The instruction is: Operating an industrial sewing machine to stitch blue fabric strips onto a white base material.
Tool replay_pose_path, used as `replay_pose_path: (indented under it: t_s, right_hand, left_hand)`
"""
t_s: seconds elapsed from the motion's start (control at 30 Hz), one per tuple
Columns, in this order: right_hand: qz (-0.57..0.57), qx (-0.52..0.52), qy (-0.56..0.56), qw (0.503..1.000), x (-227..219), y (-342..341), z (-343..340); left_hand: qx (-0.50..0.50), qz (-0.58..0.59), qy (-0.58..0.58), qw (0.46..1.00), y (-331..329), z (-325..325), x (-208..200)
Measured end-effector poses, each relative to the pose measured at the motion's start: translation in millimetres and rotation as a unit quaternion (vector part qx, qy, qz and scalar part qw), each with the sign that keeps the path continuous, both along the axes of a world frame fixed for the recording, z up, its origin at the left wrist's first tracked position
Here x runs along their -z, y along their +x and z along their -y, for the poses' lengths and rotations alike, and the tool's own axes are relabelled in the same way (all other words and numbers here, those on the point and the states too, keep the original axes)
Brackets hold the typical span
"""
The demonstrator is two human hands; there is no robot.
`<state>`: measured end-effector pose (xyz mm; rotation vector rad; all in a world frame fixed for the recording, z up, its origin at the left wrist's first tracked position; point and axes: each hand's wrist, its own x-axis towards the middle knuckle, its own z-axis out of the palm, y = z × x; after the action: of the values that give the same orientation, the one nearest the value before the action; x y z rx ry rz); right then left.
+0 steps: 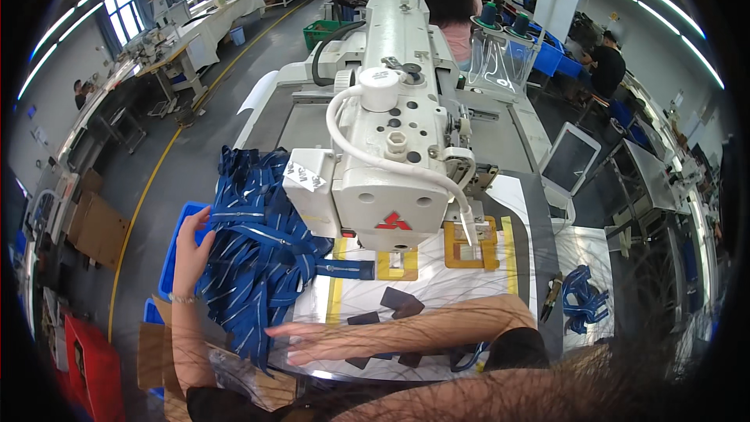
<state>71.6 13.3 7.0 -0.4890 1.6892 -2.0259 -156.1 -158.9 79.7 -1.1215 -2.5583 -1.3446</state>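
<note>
A big heap of blue zippers (262, 250) with pale teeth hangs over the left edge of the machine table. My left hand (194, 244) is at the heap's left side, thumb and fingers apart, fingertips against the zippers. My right arm reaches across the table to the left. The right hand (303, 342) lies with fingers stretched out at the heap's lower right edge. One zipper (344, 268) sticks out from the heap toward a yellow-framed clamp (397, 264) under the white sewing machine head (391, 195). Several dark flat pieces (402, 302) lie on the white work surface.
Blue bins (178, 246) and a cardboard box (154, 355) stand below the heap. A second yellow clamp (471, 246) sits to the right. Further right lie snips (551, 297) and a small zipper bundle (584, 299). A tilted screen (572, 158) stands beyond; other people work farther off.
</note>
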Motion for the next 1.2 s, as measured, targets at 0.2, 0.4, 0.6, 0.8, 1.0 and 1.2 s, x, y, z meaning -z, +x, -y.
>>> replay_pose_path:
  t_s: [0.2,0.4,0.6,0.8,1.0,1.2]
  right_hand:
    - [0.088,-0.037,0.027,0.995,-9.3,51.8,-85.1]
    - [0.077,0.190,0.246,0.947,-54.9,108.4,-150.4]
    - [0.019,0.311,0.389,0.867,-57.6,135.8,-153.2]
    - [-0.092,0.307,0.422,0.848,-36.0,133.6,-148.6]
    - [-0.191,0.280,0.451,0.825,-21.2,125.3,-143.0]
    - [-0.208,0.306,0.488,0.790,-20.1,114.0,-143.6]
  left_hand:
    - [0.317,0.210,-0.181,0.907,97.2,19.5,10.6]
    - [0.137,-0.112,-0.302,0.937,110.5,28.6,24.5]
    - [-0.087,-0.303,-0.357,0.879,101.0,8.0,20.4]
    - [0.204,-0.178,-0.192,0.943,153.4,-64.8,35.5]
    - [0.349,0.020,-0.256,0.901,177.3,-95.4,45.6]
    - [0.363,0.057,-0.241,0.898,172.4,-98.9,51.5]
